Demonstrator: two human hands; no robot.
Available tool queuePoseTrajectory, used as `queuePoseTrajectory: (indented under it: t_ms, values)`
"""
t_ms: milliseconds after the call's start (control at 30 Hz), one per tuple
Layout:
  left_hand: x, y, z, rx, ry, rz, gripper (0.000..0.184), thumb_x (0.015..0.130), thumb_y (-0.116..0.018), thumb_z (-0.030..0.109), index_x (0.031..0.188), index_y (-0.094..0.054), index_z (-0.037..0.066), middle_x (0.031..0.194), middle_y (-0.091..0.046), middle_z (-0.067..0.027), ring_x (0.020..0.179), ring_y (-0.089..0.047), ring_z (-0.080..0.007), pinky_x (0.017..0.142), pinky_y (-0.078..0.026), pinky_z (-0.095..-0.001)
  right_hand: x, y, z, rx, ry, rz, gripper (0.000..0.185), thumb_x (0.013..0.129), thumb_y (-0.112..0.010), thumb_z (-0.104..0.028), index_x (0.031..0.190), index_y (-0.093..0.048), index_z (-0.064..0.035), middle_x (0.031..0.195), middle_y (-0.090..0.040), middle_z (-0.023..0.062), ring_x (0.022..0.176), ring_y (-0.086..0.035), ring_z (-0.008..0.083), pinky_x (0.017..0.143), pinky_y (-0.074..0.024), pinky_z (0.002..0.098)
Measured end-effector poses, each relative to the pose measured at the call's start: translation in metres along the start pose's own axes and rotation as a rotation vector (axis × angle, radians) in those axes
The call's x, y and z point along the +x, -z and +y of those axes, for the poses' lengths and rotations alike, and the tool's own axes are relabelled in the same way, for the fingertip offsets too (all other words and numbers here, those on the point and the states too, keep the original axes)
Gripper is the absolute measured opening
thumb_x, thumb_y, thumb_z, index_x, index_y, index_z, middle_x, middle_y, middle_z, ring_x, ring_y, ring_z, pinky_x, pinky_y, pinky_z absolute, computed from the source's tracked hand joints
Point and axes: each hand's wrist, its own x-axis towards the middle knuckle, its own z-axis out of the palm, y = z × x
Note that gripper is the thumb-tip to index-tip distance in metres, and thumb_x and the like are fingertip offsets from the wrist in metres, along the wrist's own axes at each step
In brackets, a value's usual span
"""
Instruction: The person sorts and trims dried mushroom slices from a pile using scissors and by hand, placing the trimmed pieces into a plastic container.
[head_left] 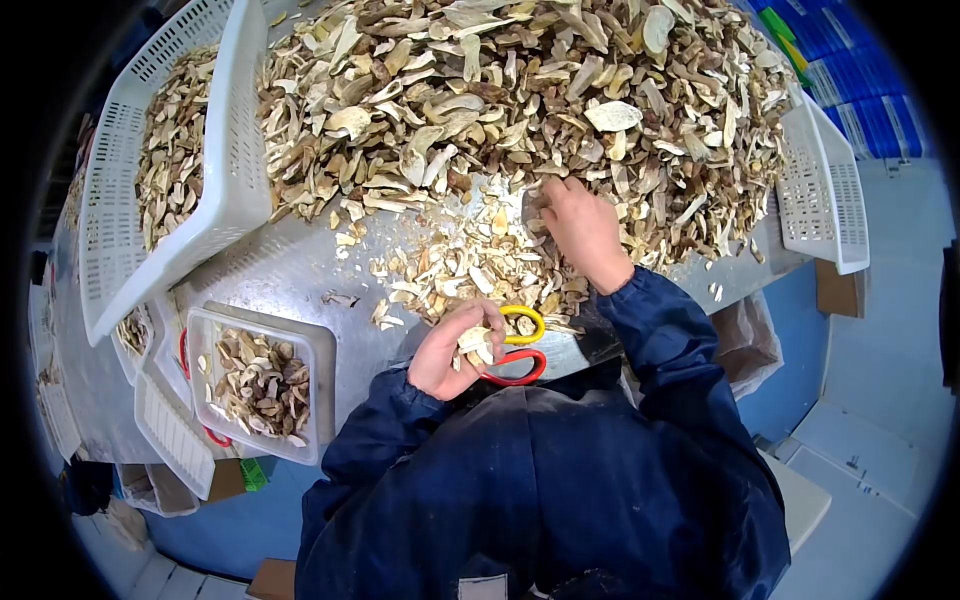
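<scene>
Clasping pale slices (pixel 476 346), left hand (pixel 452 352) curled, right hand (pixel 583 228) at heap (pixel 480 110), grip unclear

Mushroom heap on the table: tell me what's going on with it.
A person is handling what look like dried mushroom slices. The right hand is at the near edge of the large heap, while the left hand cradles a few pale pieces. Yellow and red loops, apparently scissor handles, sit beside the left hand. Smaller pale scraps lie in front of the heap.
</scene>
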Motion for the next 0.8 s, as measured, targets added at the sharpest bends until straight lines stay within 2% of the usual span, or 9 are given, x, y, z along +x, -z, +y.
queuePoseTrajectory:
  t_ms: [133,333,433,533,633,733,800]
  values:
    - [0.002,-0.003,0.0,0.005,0.004,0.025,0.012,0.098,-0.047,0.017,0.102,-0.049,0.005,0.091,-0.05,-0.0043,0.079,-0.05,-0.0133,0.069,-0.045,-0.0284,-0.007,-0.003,0.005,0.075,0.03,0.023,0.014,0.079,-0.062,-0.012,0.09,-0.057,-0.0035,0.086,-0.061,0.0139,0.064,-0.064,0.033,0.056,-0.052,0.0407]
    - [0.004,-0.004,0.0,0.019,0.006,0.001,0.013,0.096,-0.049,0.016,0.102,-0.049,0.005,0.091,-0.05,-0.004,0.078,-0.049,-0.0127,0.069,-0.044,-0.0279,-0.008,0.003,0.0,0.074,-0.056,0.126,0.015,0.08,-0.065,-0.016,0.086,-0.06,-0.003,0.086,-0.061,0.0143,0.067,-0.064,0.0326,0.057,-0.0526,0.0407]
    - [0.003,-0.005,0.001,0.009,0.0,0.012,0.013,0.096,-0.049,0.016,0.101,-0.05,0.004,0.091,-0.05,-0.004,0.078,-0.049,-0.0126,0.069,-0.044,-0.0275,-0.004,0.002,-0.001,-0.032,-0.129,-0.012,0.017,0.079,-0.066,-0.017,0.092,-0.063,-0.0067,0.092,-0.064,0.011,0.073,-0.065,0.0316,0.061,-0.0522,0.0402]
    - [0.003,-0.006,0.001,0.006,-0.003,0.019,0.013,0.096,-0.049,0.015,0.102,-0.05,0.004,0.09,-0.05,-0.0041,0.078,-0.049,-0.0127,0.069,-0.044,-0.0272,-0.003,0.006,-0.006,-0.082,-0.083,-0.123,0.017,0.078,-0.065,-0.017,0.092,-0.064,-0.0064,0.093,-0.063,0.0118,0.077,-0.065,0.0309,0.063,-0.0526,0.0398]
    - [0.003,-0.006,0.001,0.0,-0.003,0.021,0.013,0.096,-0.049,0.015,0.102,-0.05,0.004,0.09,-0.05,-0.0042,0.078,-0.049,-0.0128,0.069,-0.045,-0.0271,-0.01,0.0,-0.008,-0.038,0.037,-0.097,0.017,0.078,-0.065,-0.016,0.092,-0.064,-0.0056,0.093,-0.063,0.0126,0.078,-0.065,0.0297,0.063,-0.0529,0.0389]
    - [0.005,-0.004,-0.001,0.006,0.003,0.001,0.013,0.095,-0.049,0.015,0.103,-0.05,0.004,0.091,-0.051,-0.0044,0.078,-0.049,-0.0129,0.068,-0.045,-0.027,-0.01,-0.002,-0.009,-0.022,0.149,0.061,0.009,0.076,-0.061,-0.012,0.079,-0.061,-0.0035,0.082,-0.06,0.0125,0.07,-0.064,0.0289,0.058,-0.053,0.0377]
    - [0.005,-0.004,-0.001,0.013,0.007,-0.005,0.013,0.095,-0.049,0.015,0.103,-0.049,0.004,0.091,-0.051,-0.0044,0.078,-0.049,-0.0127,0.068,-0.045,-0.0266,-0.006,0.0,-0.011,0.01,0.148,0.046,0.01,0.077,-0.062,-0.014,0.077,-0.061,-0.0038,0.081,-0.06,0.0126,0.07,-0.064,0.0292,0.06,-0.0525,0.0384]
